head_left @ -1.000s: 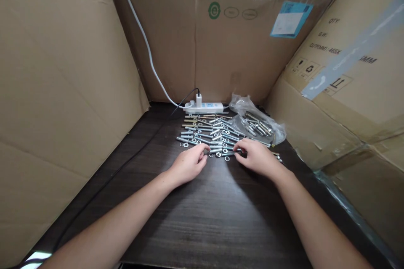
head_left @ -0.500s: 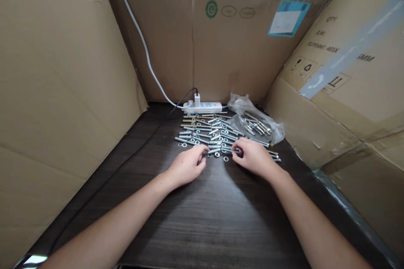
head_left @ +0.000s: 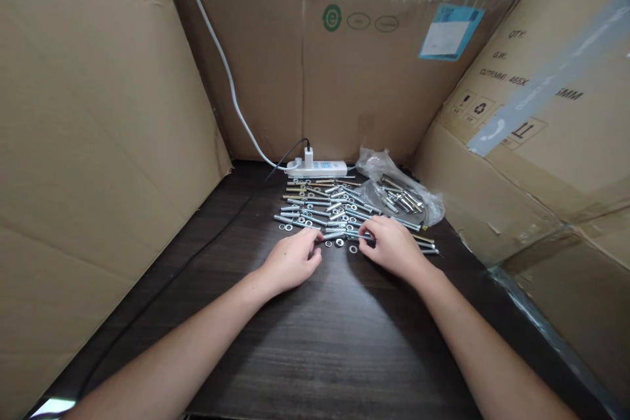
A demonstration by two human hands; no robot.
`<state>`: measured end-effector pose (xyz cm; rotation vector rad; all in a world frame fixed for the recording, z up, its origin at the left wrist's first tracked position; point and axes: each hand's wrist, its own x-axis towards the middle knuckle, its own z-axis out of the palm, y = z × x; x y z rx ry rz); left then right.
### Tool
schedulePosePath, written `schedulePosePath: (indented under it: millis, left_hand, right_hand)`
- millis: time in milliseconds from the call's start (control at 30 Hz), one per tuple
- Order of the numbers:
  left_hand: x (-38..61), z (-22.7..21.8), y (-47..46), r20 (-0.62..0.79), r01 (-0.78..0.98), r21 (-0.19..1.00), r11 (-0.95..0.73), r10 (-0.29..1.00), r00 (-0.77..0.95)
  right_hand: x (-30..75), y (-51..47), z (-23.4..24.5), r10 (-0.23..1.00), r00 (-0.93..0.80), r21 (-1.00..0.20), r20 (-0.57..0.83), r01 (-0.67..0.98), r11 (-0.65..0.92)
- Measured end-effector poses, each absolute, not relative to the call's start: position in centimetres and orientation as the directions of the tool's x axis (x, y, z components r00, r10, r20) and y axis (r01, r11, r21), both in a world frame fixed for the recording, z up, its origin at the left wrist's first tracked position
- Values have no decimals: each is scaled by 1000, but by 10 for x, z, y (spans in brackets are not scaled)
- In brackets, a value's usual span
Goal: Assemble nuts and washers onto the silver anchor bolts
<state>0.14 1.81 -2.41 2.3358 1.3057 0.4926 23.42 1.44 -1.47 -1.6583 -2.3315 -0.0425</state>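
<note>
Rows of silver metal bolts and sleeves lie on the dark table, with flat washers among them. At the left end of the nearest sleeve my left hand rests low, its fingers curled and the fingertips at that end. My right hand is bent over the near right part of the rows, thumb and forefinger closing around the end of a silver bolt; its grip is partly hidden. Just in front of the rows lie a nut, a flat washer and a small ring.
Behind the rows stands a white power strip with a plug and cables. A clear plastic bag with more bolts lies at the back right. Cardboard walls enclose the table. A black cable crosses the left side.
My right hand has shifted very slightly left. My left hand stays almost in place, and the bolts and washers lie as before. The whole view has shifted slightly.
</note>
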Motion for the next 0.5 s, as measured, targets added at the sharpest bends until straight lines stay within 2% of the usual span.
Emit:
schedulePosePath:
  millis: [500]
  left_hand:
    - [3, -23, 18, 130, 696, 591, -409, 899, 417]
  right_hand:
    - [232, 14, -17, 898, -292, -291, 329, 874, 390]
